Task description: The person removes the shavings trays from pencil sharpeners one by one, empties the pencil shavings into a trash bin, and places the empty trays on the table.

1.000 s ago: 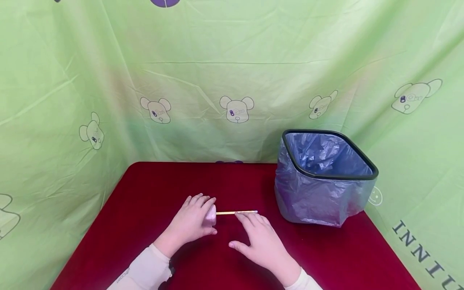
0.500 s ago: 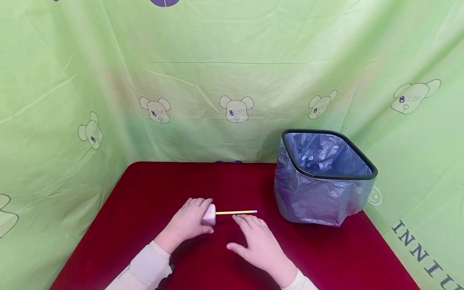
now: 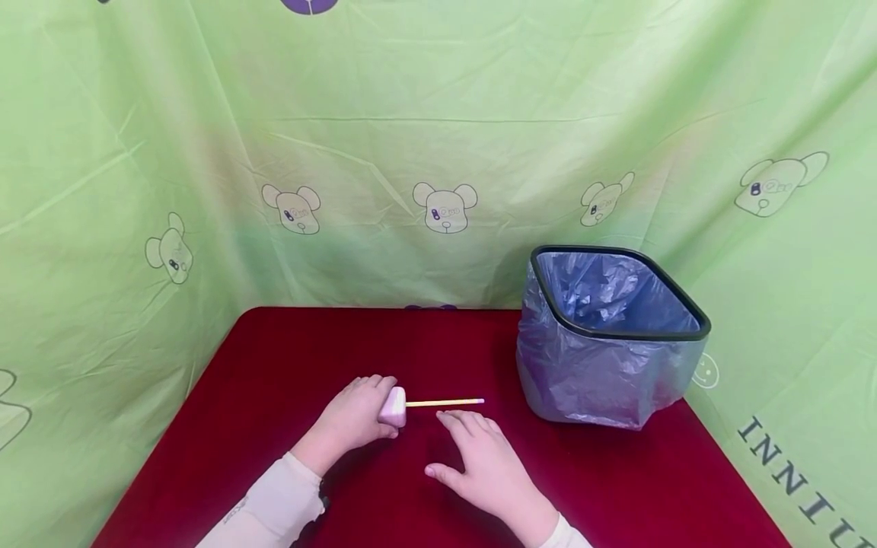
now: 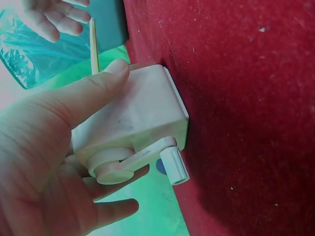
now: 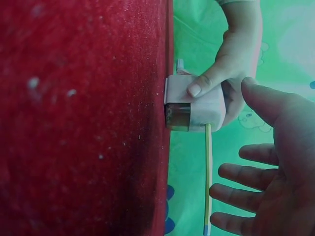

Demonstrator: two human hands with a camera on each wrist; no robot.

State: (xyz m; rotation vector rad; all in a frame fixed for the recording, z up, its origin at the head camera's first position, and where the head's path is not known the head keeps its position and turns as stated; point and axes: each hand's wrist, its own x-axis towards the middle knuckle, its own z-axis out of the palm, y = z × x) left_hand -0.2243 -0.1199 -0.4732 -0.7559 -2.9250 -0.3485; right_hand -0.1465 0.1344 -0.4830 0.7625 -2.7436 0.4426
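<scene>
A pinkish-white pencil sharpener (image 3: 393, 407) with a crank handle (image 4: 147, 155) stands on the red table, gripped by my left hand (image 3: 351, 417), its thumb on one side and fingers on the other. From its right face a yellow pencil (image 3: 445, 402) sticks out, pointing right. The right wrist view shows a dark see-through section low on the sharpener (image 5: 195, 105). Just in front of the pencil, my right hand (image 3: 489, 464) hovers with its fingers spread and relaxed, apart from the pencil and holding nothing.
A bin (image 3: 610, 380) with a black rim and a bluish plastic liner stands at the table's right side. The red cloth-covered table (image 3: 308, 342) is enclosed by a green curtain (image 3: 370, 152) printed with bear heads.
My right hand has drawn off the pencil toward the front and slightly left. My left hand has shifted slightly left around the sharpener, showing more of it.
</scene>
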